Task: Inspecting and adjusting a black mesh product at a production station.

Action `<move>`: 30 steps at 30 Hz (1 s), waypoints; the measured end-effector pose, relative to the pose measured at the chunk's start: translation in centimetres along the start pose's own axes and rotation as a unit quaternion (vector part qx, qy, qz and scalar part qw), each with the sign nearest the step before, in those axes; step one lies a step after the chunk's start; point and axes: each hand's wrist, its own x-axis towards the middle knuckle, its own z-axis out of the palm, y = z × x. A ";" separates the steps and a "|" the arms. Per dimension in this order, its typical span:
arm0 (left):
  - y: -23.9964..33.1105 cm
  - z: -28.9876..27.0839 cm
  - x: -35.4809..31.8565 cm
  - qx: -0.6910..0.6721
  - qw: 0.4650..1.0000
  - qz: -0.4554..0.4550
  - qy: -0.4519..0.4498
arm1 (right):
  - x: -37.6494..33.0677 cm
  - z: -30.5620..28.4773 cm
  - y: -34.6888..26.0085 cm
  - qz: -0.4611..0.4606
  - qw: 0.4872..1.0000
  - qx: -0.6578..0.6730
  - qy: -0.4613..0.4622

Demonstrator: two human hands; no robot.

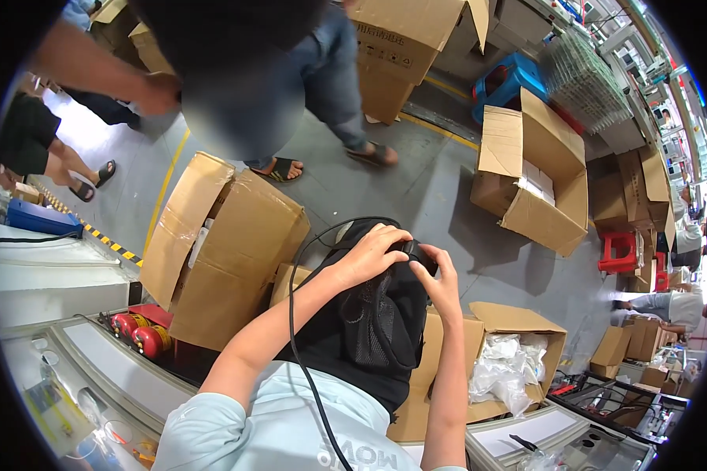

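Note:
A black bag (389,314) with a mesh pocket rests against my front. At its top edge, my left hand (375,255) has its fingers bent over a small black piece (411,250). My right hand (438,281) pinches the same piece from the other side, thumb below and fingers curled above. Whether it belongs to the bag or is a separate device, I cannot tell. A thin black cable (293,334) loops from near the bag, crosses over my left forearm and runs down my light shirt.
Cardboard boxes stand at left (239,251), at right (538,177) and near right, where one holds crumpled plastic wrap (507,369). A person in jeans (334,86) is ahead. Red fire extinguishers (151,340) lie at lower left; blue (511,82) and red stools (618,253) stand right.

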 end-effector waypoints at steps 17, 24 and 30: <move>-1.0 -1.6 -0.6 -0.034 0.999 -0.023 -0.007 | 0.7 0.6 -0.6 -0.022 1.000 -0.005 -0.016; -1.7 -0.9 0.0 -0.056 0.998 -0.009 0.040 | 2.2 1.2 -2.5 -0.100 0.991 -0.080 -0.043; -1.9 -1.5 -0.2 -0.071 0.996 -0.061 0.012 | 2.7 1.5 -2.5 -0.103 0.988 -0.108 -0.048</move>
